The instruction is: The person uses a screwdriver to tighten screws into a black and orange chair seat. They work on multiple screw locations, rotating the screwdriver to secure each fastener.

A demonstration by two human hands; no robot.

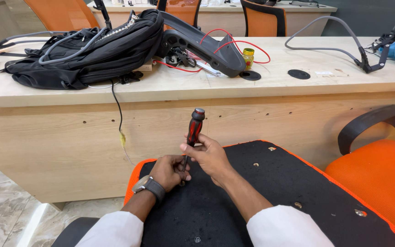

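Before a wooden desk [261, 87], the right hand [210, 158] grips an upright screwdriver [193, 132] while the left hand [170, 171] pinches its shaft on the black chair base [261, 192].

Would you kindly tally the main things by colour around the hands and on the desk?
Black: 3 – seat underside, backpack, armrest piece
Red and black: 1 – screwdriver, held by right hand, left hand beside its tip
Orange: 1 – chair seat
Yellow: 1 – small jar
Total: 6

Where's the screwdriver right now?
In the head view, centre frame: the red-and-black screwdriver stands nearly upright, gripped by the right hand, the left hand beside its shaft, over the black seat underside.
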